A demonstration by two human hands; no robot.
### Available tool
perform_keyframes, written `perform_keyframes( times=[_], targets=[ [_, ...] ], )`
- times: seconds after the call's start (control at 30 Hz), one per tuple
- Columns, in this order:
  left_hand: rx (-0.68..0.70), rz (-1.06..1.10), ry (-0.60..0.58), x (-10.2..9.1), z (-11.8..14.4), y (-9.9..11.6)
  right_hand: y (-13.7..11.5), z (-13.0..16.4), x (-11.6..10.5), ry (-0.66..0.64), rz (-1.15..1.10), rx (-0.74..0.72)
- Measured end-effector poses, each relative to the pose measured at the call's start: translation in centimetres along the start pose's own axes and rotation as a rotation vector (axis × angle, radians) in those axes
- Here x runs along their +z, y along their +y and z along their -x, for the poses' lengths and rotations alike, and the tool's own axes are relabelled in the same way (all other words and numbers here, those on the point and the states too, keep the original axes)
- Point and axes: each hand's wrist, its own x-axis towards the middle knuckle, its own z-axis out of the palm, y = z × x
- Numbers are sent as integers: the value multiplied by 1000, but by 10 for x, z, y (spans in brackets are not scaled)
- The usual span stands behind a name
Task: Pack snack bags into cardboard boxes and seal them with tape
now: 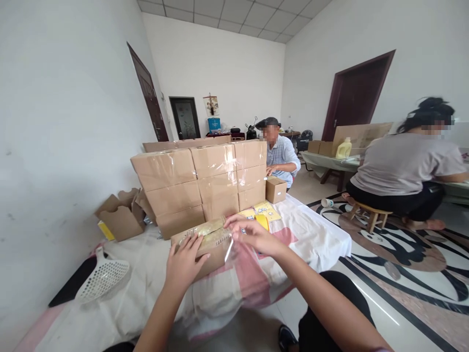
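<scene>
A small cardboard box (215, 261) lies on the cloth-covered table in front of me, with clear tape over its top. My left hand (185, 259) lies spread on the box's top left part, the thumb pointing right. My right hand (254, 235) is at the box's right end, its fingers bent around the loose end of a clear tape strip (230, 249) that hangs past the edge. Just behind that hand is a yellow tape roll (262, 221), partly covered. Beneath and beside the roll lies a yellow printed sheet (269, 211).
Stacked taped boxes (216, 183) rise right behind my box, with a single small box (276, 190) at their right. Opened cartons (120, 215) and a white perforated scoop (104, 277) lie left. One person (284, 159) sits behind the stack; another (410, 156) sits on a stool at right.
</scene>
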Motion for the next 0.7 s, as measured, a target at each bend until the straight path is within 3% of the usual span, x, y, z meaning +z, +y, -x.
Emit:
perform_keyframes(
  times=[0.07,0.1,0.27,0.43,0.7],
  targets=[
    [-6,32,-30,-5,0,-1,6,-34,8,-44,-222,52],
    [-16,53,-41,-8,0,-2,14,-52,14,-66,-222,94],
    [-91,186,-38,-16,1,-9,77,-114,50,-94,422,376],
    [27,110,-49,-13,8,-12,114,-118,59,-86,597,387],
    [91,31,-23,-4,14,-14,120,-115,59,-116,694,367]
  ],
)
